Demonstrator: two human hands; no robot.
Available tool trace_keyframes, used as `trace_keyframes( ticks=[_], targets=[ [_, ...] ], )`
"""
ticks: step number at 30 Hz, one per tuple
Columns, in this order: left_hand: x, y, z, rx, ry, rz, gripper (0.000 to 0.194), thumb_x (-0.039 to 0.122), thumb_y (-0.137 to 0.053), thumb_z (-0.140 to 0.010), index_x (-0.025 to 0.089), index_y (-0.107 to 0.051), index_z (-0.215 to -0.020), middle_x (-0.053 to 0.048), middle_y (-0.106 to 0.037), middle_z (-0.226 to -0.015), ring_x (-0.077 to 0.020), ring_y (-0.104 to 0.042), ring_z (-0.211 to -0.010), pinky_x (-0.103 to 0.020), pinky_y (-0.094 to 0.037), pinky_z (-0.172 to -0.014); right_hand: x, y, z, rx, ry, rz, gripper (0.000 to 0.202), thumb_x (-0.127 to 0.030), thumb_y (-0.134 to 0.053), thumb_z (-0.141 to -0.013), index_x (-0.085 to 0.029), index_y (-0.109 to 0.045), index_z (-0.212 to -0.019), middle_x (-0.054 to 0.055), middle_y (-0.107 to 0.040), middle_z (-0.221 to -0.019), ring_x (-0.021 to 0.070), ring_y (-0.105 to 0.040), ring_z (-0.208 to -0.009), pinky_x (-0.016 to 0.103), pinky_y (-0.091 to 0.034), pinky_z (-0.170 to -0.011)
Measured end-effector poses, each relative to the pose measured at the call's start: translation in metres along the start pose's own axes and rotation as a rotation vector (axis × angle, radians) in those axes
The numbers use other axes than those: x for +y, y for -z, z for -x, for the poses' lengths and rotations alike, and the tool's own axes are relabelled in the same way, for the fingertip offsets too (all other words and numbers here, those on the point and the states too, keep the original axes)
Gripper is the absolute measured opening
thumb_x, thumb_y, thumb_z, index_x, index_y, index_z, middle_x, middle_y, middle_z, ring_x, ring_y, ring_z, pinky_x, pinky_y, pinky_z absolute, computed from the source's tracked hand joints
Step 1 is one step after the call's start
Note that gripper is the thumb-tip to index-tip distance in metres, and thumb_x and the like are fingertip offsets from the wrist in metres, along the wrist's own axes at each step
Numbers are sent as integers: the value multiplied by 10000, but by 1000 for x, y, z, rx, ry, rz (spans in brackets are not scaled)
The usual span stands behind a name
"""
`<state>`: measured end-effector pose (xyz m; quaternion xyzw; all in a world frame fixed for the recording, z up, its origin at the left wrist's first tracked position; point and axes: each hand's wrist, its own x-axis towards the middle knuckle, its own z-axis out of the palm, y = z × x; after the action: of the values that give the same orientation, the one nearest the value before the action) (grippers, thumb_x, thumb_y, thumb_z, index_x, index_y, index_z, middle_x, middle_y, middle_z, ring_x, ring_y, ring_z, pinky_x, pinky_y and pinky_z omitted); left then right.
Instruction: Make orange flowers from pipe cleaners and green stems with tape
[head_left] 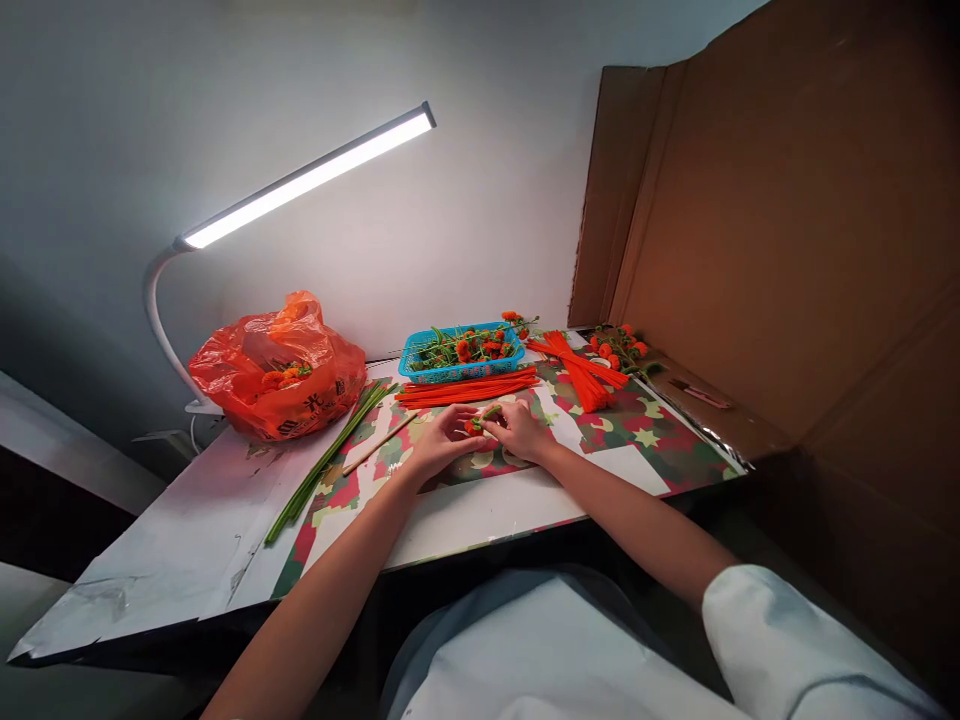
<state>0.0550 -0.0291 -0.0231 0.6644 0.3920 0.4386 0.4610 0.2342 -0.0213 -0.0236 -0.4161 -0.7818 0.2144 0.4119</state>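
Between my two hands is a small orange flower piece (472, 427) with a green part, held over the camouflage-patterned table cover. My left hand (442, 440) curls its fingers around the orange side. Pinched at the green end are the fingers of my right hand (519, 430). Just beyond them lies a bundle of red-orange pipe-cleaner-like stems (465, 388). Behind that bundle stands a blue basket (427, 375) holding orange flowers with green stems. A thin wooden stick (381, 443) rests to the left of my left hand.
At the left are long green stems (322, 470) and a red plastic bag (247, 400) with orange flowers inside. A lit lamp (315, 178) reaches above. More red-orange stems (581, 370) and an orange flower bunch (616, 348) lie right, beside a tall cardboard wall (787, 200).
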Motion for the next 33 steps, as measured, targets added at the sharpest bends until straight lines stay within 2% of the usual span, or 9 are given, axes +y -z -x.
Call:
trace_keyframes(
  ticks=[4, 9, 15, 17, 19, 21, 23, 29, 33],
  targets=[
    [0, -3, -1, -6, -25, 24, 435, 380, -748, -639, 166, -565, -971, -56, -667, -905, -166, -639, -822, -286, -514, -721, 1, -2, -2, 33, -47, -7, 122, -255, -573, -838, -173, -663, -825, -1, -650, -680, 122, -553, -643, 325, -340, -810],
    [-4, 1, -4, -30, 134, 193, 515, 482, -713, -662, 163, -536, -1026, -29, -666, -751, -126, -624, -620, -256, -502, -618, 1, -3, -1, 45, -22, -179, 202, -347, -573, -827, -169, -665, -807, 12, -637, -664, 128, -547, -632, 268, -389, -668],
    [-2, -2, -4, -59, 280, 350, 478, 535, -688, -676, 165, -526, -932, -34, -649, -708, -99, -587, -508, -229, -482, -523, -1, -5, 0, 44, -35, -312, 228, -381, -573, -784, -163, -619, -736, 11, -614, -668, 122, -522, -613, 239, -393, -574],
    [-1, -3, -3, -35, 261, 326, 482, 541, -677, -683, 171, -513, -945, -19, -642, -699, -103, -594, -519, -230, -489, -525, -1, -6, 0, 77, -43, -271, 223, -369, -570, -776, -165, -589, -687, 0, -583, -630, 115, -499, -589, 233, -380, -557],
    [0, -4, -2, 6, 168, 265, 501, 485, -734, -642, 177, -514, -971, -11, -650, -756, -116, -626, -599, -236, -509, -580, 0, -6, -1, 115, -68, -230, 223, -357, -567, -771, -168, -563, -653, -12, -551, -590, 107, -473, -554, 230, -364, -539],
    [1, -4, -2, 35, 74, 188, 496, 410, -791, -583, 170, -542, -940, -12, -659, -807, -129, -641, -675, -245, -519, -638, 2, -7, -2, 143, -99, -194, 224, -350, -572, -763, -170, -547, -633, -18, -534, -569, 101, -452, -528, 229, -354, -527],
    [1, -4, -2, 41, 54, 128, 445, 391, -798, -572, 155, -577, -877, -15, -665, -776, -138, -639, -674, -253, -519, -647, 4, -8, -3, 155, -116, -178, 230, -355, -580, -758, -171, -546, -623, -18, -533, -562, 99, -445, -518, 229, -353, -523],
    [-2, 0, -4, -47, 227, 271, 422, 480, -752, -621, 132, -615, -817, -18, -641, -643, -114, -612, -576, -222, -499, -583, 3, -8, -4, 162, -24, -309, 257, -414, -606, -740, -168, -613, -668, 19, -605, -646, 124, -494, -597, 245, -384, -559],
    [-3, 2, -4, -95, 328, 330, 456, 536, -710, -649, 118, -602, -797, -35, -632, -654, -97, -584, -534, -216, -491, -547, -1, -6, -3, 115, -49, -371, 261, -417, -605, -742, -165, -612, -672, 14, -602, -647, 123, -499, -606, 240, -377, -549]
  ],
)
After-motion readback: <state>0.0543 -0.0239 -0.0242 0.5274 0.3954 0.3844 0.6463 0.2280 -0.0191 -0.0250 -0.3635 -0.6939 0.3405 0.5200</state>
